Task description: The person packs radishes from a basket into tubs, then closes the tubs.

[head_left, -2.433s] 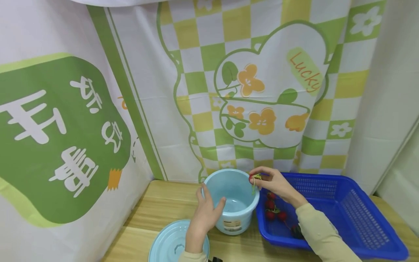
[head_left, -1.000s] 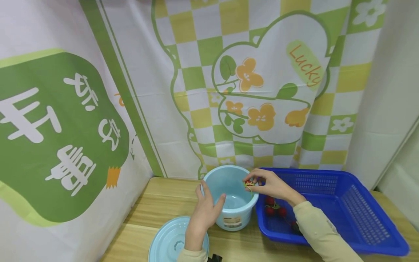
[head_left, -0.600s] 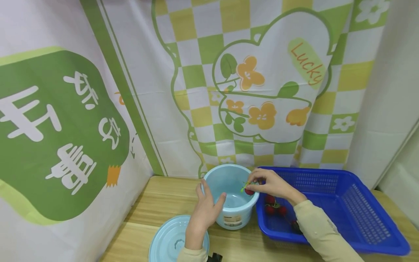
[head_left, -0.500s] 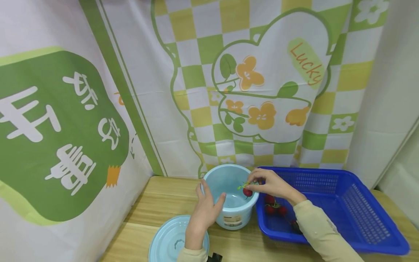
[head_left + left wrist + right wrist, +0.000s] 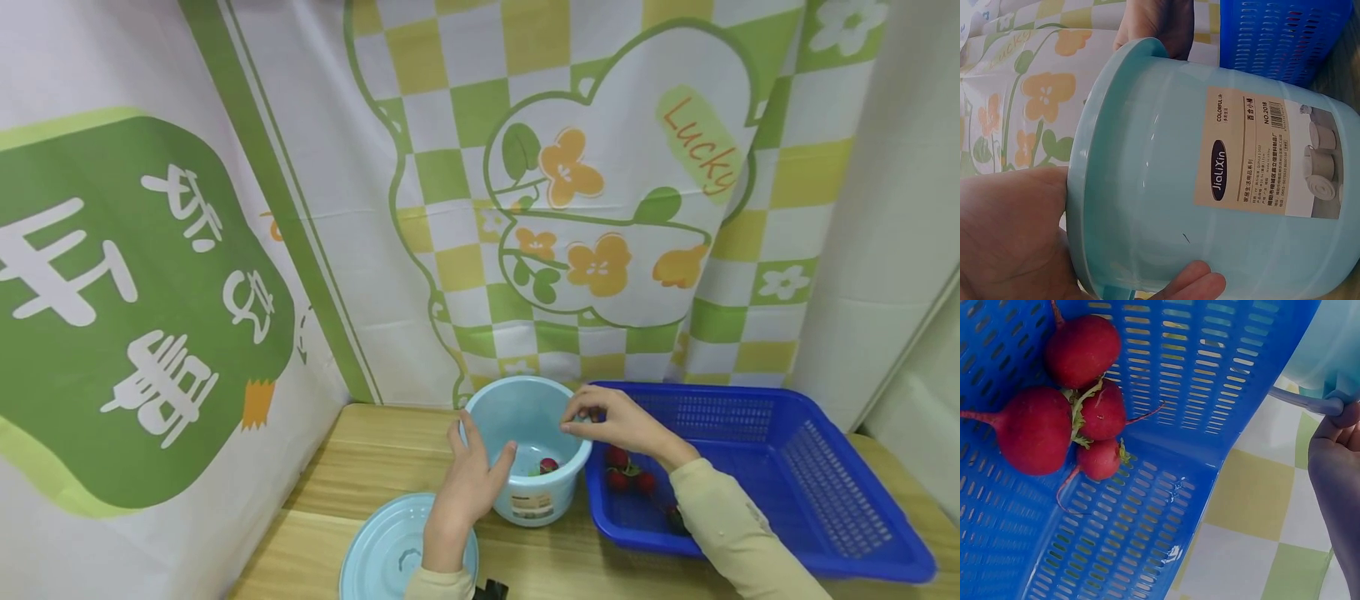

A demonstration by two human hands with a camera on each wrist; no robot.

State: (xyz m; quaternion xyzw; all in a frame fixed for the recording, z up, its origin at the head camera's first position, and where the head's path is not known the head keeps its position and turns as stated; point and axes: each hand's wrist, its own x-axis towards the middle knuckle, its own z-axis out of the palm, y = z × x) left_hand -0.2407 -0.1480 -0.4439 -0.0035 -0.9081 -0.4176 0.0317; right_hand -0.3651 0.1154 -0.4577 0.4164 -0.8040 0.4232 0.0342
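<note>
A light-blue bucket [image 5: 534,500] stands upright on the table, with a red radish [image 5: 549,466] with green stem bits on its floor. My left hand [image 5: 468,483] holds the bucket at its left rim; in the left wrist view the fingers [image 5: 1194,282] lie against its outer wall. My right hand [image 5: 611,421] hovers at the bucket's right rim with fingers bent, nothing visible between thumb and fingertips. Right of the bucket, a blue plastic basket [image 5: 750,492] holds several red radishes [image 5: 1035,431] with roots and leaf stubs, clustered near its left end.
A light-blue lid [image 5: 390,542] lies flat on the wooden table [image 5: 307,533], left of the bucket. A dark item [image 5: 675,520] sits in the basket, partly behind the right forearm. Patterned cloth [image 5: 600,350] hangs close behind the bucket and basket. A black object [image 5: 492,590] shows beside the left sleeve.
The radish that my right hand pinched over the bucket has dropped to the bucket's floor. My right hand has stayed near the right rim; the left hand has kept its hold.
</note>
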